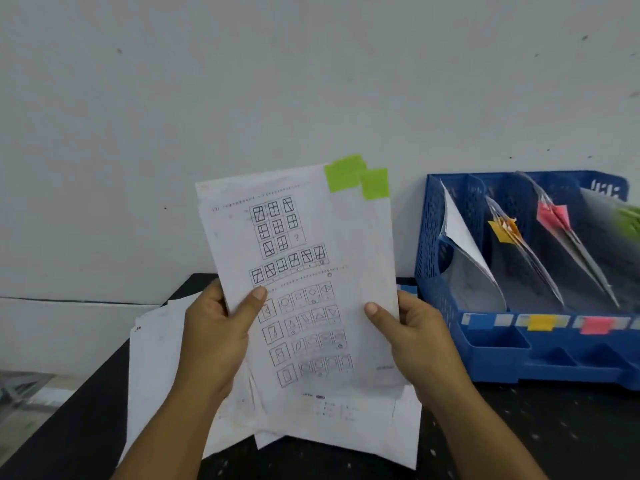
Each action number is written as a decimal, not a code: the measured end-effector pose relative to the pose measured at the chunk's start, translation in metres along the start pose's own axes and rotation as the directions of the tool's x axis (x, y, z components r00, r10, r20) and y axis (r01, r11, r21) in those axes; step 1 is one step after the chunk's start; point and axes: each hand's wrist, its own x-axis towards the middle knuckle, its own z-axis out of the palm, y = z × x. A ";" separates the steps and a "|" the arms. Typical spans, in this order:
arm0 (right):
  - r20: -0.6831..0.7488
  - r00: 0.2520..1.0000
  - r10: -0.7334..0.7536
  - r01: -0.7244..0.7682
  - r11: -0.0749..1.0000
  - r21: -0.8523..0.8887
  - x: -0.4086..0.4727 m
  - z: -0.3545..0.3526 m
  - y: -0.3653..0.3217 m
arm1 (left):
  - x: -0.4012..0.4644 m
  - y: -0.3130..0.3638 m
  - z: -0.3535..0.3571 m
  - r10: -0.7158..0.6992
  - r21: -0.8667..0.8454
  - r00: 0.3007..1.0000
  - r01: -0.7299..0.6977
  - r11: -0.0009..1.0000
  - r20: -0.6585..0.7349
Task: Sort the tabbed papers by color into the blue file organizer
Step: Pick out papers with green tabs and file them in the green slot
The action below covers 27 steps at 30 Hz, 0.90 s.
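Hands: left hand (221,327) and right hand (412,337) pinch the green-tabbed papers (304,278) upright, tabs readable.
Destination: blue file organizer (502,355), right; green slot judged far-right.

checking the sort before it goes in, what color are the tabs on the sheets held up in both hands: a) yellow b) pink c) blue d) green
d: the held papers, gripped by the left hand and the right hand, carry green tabs at the top right corner.
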 end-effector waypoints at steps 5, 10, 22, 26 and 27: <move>-0.052 0.993 -0.107 0.105 0.994 -0.042 0.008 0.003 -0.011 | 0.008 0.006 0.012 0.077 0.013 0.996 -0.076 0.997 -0.046; -0.040 0.998 -0.058 0.055 0.994 -0.092 0.007 -0.005 -0.004 | 0.005 -0.003 0.014 0.067 0.059 0.998 -0.066 0.996 -0.009; 0.135 0.987 0.088 -0.056 0.972 -0.227 -0.013 -0.020 0.004 | -0.001 -0.009 0.024 -0.047 0.021 0.998 0.046 0.999 0.036; 0.110 0.991 0.081 -0.055 0.974 -0.221 -0.021 -0.033 0.000 | -0.002 -0.003 0.036 -0.034 -0.019 0.998 0.035 0.999 0.051; 0.104 0.992 0.075 -0.048 0.968 -0.246 -0.022 -0.035 -0.001 | -0.001 -0.002 0.038 -0.025 -0.023 0.998 0.026 0.999 0.058</move>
